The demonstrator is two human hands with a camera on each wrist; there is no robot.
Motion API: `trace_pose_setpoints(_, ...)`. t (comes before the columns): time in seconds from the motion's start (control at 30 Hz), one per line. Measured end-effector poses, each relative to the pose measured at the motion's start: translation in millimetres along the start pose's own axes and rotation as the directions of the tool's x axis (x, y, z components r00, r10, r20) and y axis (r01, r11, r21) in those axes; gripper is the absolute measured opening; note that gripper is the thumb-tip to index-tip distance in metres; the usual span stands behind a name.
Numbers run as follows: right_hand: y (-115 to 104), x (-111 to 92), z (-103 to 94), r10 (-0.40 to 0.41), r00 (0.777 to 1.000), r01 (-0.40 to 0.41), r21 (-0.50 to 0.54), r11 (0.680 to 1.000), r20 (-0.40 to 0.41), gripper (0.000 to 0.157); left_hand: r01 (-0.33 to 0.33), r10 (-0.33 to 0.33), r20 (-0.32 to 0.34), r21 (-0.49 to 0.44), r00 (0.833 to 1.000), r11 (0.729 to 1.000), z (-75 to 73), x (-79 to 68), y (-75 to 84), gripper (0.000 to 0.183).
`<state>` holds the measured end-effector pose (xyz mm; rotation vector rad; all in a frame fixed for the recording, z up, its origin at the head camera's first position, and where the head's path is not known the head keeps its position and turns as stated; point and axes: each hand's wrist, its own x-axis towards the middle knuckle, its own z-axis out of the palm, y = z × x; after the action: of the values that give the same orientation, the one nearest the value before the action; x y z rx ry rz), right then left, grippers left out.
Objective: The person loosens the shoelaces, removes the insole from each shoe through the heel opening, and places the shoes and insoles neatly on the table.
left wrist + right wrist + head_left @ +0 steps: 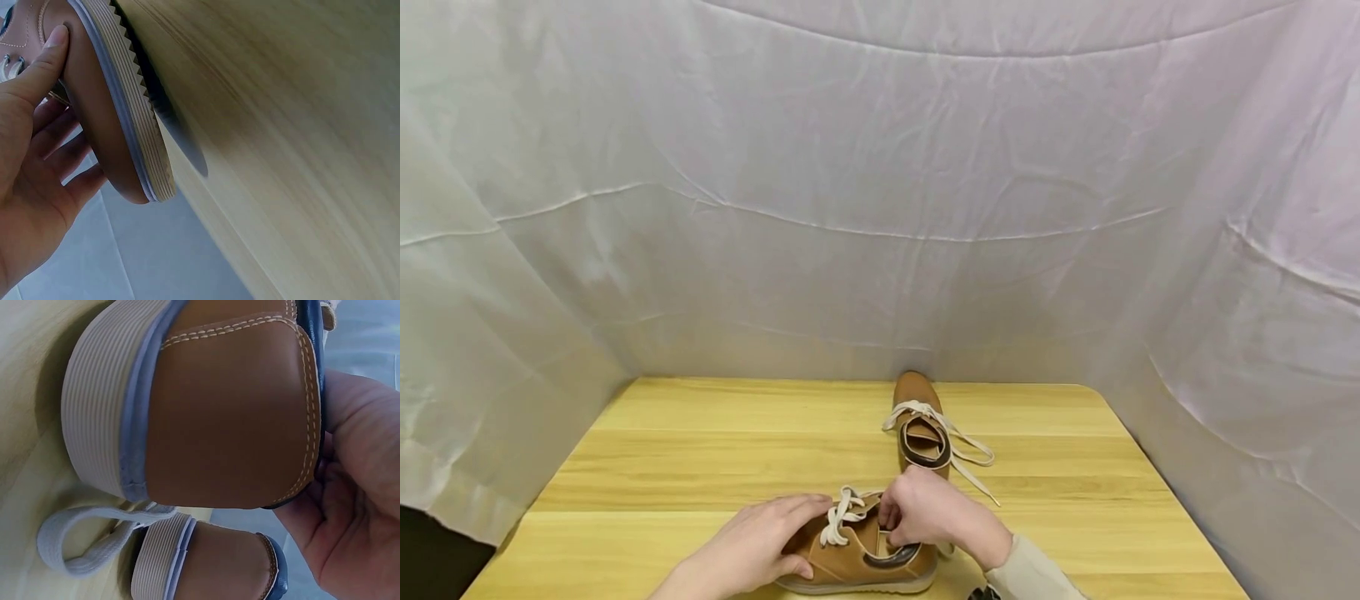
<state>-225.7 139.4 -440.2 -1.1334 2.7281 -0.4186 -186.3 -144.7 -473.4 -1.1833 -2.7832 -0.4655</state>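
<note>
Tan leather is seen under both hands: the near shoe (pixel 857 554), lying at the front edge of the wooden surface (pixel 700 458), is touched from either side. The left hand (pixel 760 546) is laid over the toe end with its fingers nearly straight and spread, the thumb pressed flat against the leather just above the ribbed sole (pixel 134 119) — nothing is gripped by it. The right hand (pixel 928 508) is curled at the shoe's opening, its fingers bent in by the tongue and the heel collar (pixel 312 394); whether the cream lace (pixel 842 512) or the leather itself is pinched cannot be told from these views.

Two shoes are counted. The second shoe (pixel 917 417) is stood just beyond the right hand, toe pointed away, its laces (pixel 962 454) undone and trailed out onto the surface. Two hands are seen, one pale sleeve cuff (pixel 1030 575) on the right wrist. White cloth (pixel 880 208) is hung behind and to both sides of the surface.
</note>
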Motion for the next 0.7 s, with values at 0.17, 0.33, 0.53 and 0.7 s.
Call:
trace_pose_setpoints(0.17,-0.6,0.8,0.2,-0.013,1.000,0.013,-0.023,1.000,-0.003,0.014,-0.001,0.001,0.004,-0.004,1.000,1.000,-1.1,-0.2,0.2,0.080)
trace_pose_setpoints(0.33,0.9,0.7,1.3,-0.037,0.999,0.037,-0.042,0.998,-0.015,0.017,0.012,-0.012,0.016,-0.005,1.000,1.000,-0.3,0.2,0.4,0.079)
trace_pose_setpoints(0.53,2.2,-0.5,2.3,-0.049,0.998,0.048,-0.029,0.998,-0.031,0.019,0.017,-0.017,0.011,-0.008,1.000,1.000,-0.2,0.4,0.3,0.079)
trace_pose_setpoints(0.7,2.2,-1.3,2.4,-0.064,0.998,0.062,-0.049,0.997,-0.028,0.022,0.004,-0.004,0.004,-0.006,1.000,1.000,-0.5,0.1,-0.6,0.078)
